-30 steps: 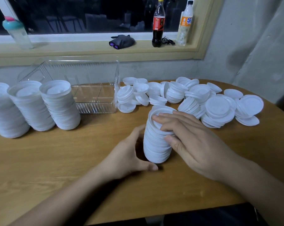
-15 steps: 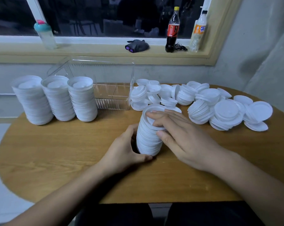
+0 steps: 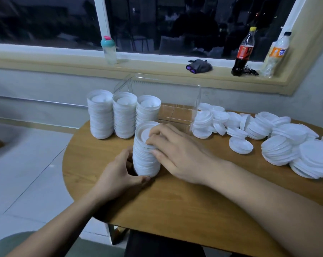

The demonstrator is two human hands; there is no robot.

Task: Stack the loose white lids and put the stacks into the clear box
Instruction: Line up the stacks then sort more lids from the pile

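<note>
left hand (image 3: pixel 118 175) + right hand (image 3: pixel 177 154) fingers stayed clamped on lid stack (image 3: pixel 146 162), slid it over; finished stacks (image 3: pixel 123 115) sat just beyond fingers, boxing next probably

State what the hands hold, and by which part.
Both hold the lid stack: left hand round its base, right hand over its top rim and side.

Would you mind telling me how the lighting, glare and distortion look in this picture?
Head view: dim, bluish light; the dark window reflects the room; wide-angle bend curves the sill and table; blur softens the floor; the held lid stack reads sharp.
</note>
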